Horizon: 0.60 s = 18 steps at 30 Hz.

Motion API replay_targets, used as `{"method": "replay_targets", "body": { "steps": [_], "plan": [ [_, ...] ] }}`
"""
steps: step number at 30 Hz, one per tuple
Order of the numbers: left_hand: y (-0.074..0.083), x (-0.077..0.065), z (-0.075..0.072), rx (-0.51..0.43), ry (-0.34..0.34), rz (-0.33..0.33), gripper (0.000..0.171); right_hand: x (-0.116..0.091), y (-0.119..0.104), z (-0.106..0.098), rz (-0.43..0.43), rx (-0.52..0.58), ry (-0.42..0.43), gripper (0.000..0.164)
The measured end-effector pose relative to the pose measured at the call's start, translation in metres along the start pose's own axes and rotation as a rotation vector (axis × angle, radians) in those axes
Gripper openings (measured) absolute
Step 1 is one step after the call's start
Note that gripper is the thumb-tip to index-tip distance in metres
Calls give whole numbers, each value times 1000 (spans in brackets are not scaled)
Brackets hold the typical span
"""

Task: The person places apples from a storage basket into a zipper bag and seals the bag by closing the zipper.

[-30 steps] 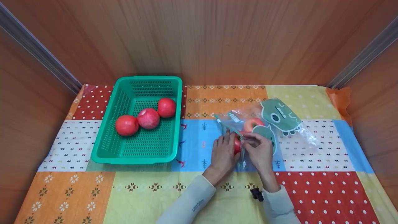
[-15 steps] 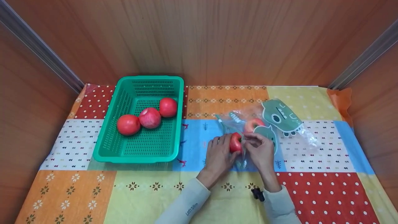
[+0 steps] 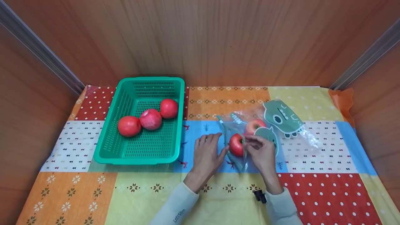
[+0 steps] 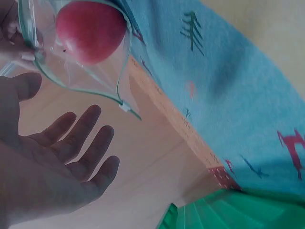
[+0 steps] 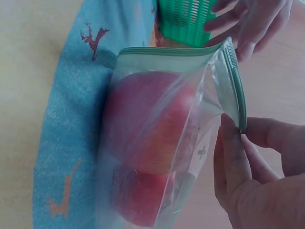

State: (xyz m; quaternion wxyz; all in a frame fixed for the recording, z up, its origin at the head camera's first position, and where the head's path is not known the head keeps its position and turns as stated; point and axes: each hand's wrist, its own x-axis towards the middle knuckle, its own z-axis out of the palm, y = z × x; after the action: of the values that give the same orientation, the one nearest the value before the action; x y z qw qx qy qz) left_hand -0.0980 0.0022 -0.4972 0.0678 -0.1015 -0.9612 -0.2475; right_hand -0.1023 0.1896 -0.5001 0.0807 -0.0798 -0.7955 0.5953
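A clear zip bag (image 3: 282, 118) with green dinosaur-like prints lies on the cloth, its mouth facing left and parted. Just inside that mouth sits a red apple (image 3: 236, 145); a paler apple (image 3: 254, 126) is deeper in the bag. My right hand (image 3: 262, 153) pinches the green zip edge (image 5: 242, 107) of the mouth between thumb and fingers. Beside the mouth, my left hand (image 3: 206, 156) holds nothing, its fingers spread and relaxed. In the left wrist view a white slider (image 4: 125, 106) shows at a corner of the zip.
To the left stands a green plastic basket (image 3: 137, 161) with three red apples (image 3: 150, 119) in it. A patchwork cloth (image 3: 150, 206) covers the table. Wood-look panels (image 3: 206, 43) rise at the back and both sides. A dark clip-like piece (image 3: 259, 196) is at the right cuff.
My left hand has let go of the apple at the bag's mouth and drawn back to the left. The right hand keeps its pinch on the bag's edge.
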Motion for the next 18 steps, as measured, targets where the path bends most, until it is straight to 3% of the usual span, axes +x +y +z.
{"method": "replay_targets", "body": {
  "steps": [18],
  "plan": [
    [-24, -3, -43, -55, 198, 4, 51, -3, 0, -3, 6, -44, -18, 25]
  ]
}}
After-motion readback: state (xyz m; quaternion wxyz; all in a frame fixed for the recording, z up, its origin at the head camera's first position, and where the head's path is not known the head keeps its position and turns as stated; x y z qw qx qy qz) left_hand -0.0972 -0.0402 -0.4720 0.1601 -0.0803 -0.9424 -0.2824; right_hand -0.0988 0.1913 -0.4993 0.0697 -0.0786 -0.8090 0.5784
